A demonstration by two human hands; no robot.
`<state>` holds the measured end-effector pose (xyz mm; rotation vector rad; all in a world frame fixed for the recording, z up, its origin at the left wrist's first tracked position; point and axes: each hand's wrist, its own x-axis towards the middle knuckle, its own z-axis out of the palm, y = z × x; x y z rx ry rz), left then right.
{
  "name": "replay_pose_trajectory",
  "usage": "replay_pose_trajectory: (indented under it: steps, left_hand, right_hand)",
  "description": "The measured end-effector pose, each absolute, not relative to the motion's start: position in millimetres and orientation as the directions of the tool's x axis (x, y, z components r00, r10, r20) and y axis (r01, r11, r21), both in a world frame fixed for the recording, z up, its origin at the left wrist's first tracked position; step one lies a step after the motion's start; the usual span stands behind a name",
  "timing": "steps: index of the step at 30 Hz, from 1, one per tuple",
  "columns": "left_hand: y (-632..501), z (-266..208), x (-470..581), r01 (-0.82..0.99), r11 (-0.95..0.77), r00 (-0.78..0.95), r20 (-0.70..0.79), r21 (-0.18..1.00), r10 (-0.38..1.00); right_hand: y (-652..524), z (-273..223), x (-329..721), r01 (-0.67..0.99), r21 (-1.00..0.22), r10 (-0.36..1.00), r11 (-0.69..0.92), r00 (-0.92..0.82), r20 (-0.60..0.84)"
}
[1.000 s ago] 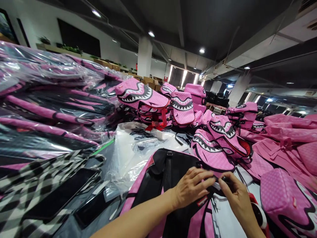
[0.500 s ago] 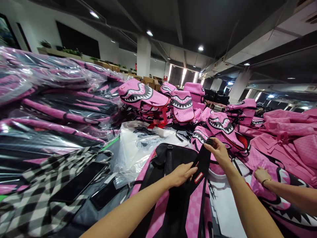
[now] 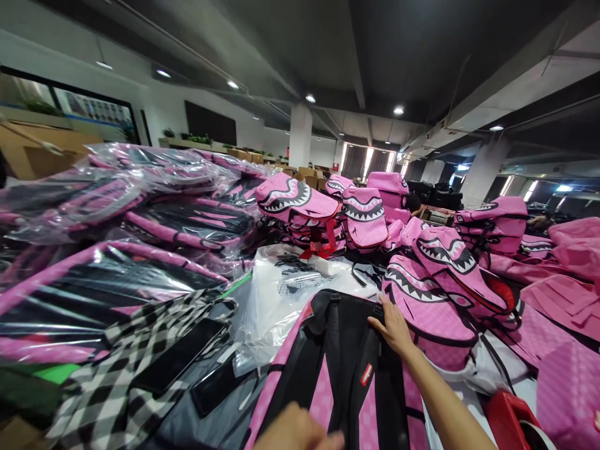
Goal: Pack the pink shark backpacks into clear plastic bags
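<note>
A pink and black backpack (image 3: 345, 350) lies in front of me with its back panel and straps facing up. My right hand (image 3: 395, 326) is at its upper right corner, thumb and fingers gripping the edge beside the top of the right shoulder strap (image 3: 368, 369). That strap lies along the back panel and bears a small red label. My left hand (image 3: 300, 428) is low in the view, over the lower part of the backpack. It is smeared by motion, and its fingers cannot be made out clearly.
Plastic-wrapped backpacks (image 3: 187, 225) are piled at left. Pink shark-mouth backpacks (image 3: 431, 294) crowd the right and back. Clear plastic bags (image 3: 276, 287) lie behind. At left are a checkered cloth (image 3: 122, 362) and dark phones (image 3: 180, 353); a red tape dispenser (image 3: 509, 419) is at lower right.
My left hand has left the strap and moved down toward me. The raised right strap now lies flat, and my right hand has lowered to the backpack's corner. Another person's hand has left view.
</note>
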<state>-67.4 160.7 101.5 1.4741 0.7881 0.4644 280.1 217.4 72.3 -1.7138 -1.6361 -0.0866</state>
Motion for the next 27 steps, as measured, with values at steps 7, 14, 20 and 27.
replay_pose_trajectory:
  steps: [7,14,20,27]
  left_hand:
    - [323.1,135.9,17.9,0.627,-0.558,0.503,0.264,0.543,0.823]
    - [303.5,50.0,23.7,0.407,-0.843,0.528,0.662,0.352,0.531]
    - [275.2,19.5,-18.1,0.385,-0.891,0.594,0.674,0.242,0.44]
    - [293.3,26.5,7.8,0.448,-0.798,0.781,0.257,0.402,0.568]
  right_hand:
    - [212.9,50.1,288.9,0.928,-0.293,0.741,0.229,0.029,0.671]
    - [174.7,38.3,263.0,0.936,-0.198,0.573,0.292,-0.005,0.819]
    - [130.6,19.0,233.8,0.967,-0.122,0.667,0.224,-0.061,0.743]
    - [150.0,30.1,259.9,0.967,-0.251,0.962,0.03,0.04,0.269]
